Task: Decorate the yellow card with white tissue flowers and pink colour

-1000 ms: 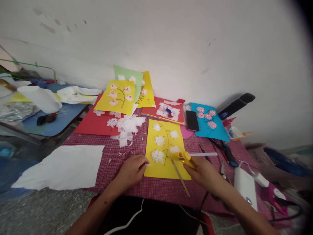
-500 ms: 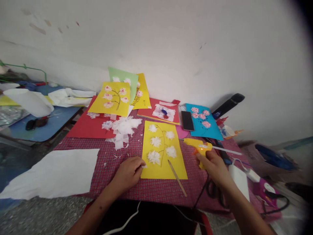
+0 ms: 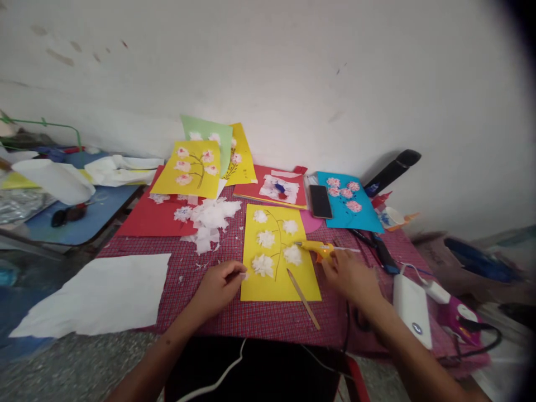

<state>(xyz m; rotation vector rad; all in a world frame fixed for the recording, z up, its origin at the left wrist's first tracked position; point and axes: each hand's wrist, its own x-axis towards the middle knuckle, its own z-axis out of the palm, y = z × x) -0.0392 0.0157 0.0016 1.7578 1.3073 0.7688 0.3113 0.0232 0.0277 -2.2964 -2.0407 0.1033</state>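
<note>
Yellow sheet (image 3: 278, 283) flat on checked cloth (image 3: 259, 319), five white paper flowers on it. Right hand (image 3: 349, 274) just off sheet's right edge, fingers wrapped round yellow glue gun (image 3: 315, 247); nozzle over sheet, just beside right-hand flower (image 3: 292, 254) (contact unclear). Left hand (image 3: 218, 286) at sheet's left edge, fingertips pinched on white scrap (image 3: 244, 276). Wooden stick (image 3: 303, 298) across sheet's lower right corner. Tissue pile (image 3: 213, 215) beyond sheet's upper left.

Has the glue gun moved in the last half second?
Yes. The glue gun in the right hand has come left: its nozzle, earlier off the right edge of the yellow sheet, is now over it, beside a white flower.
</note>
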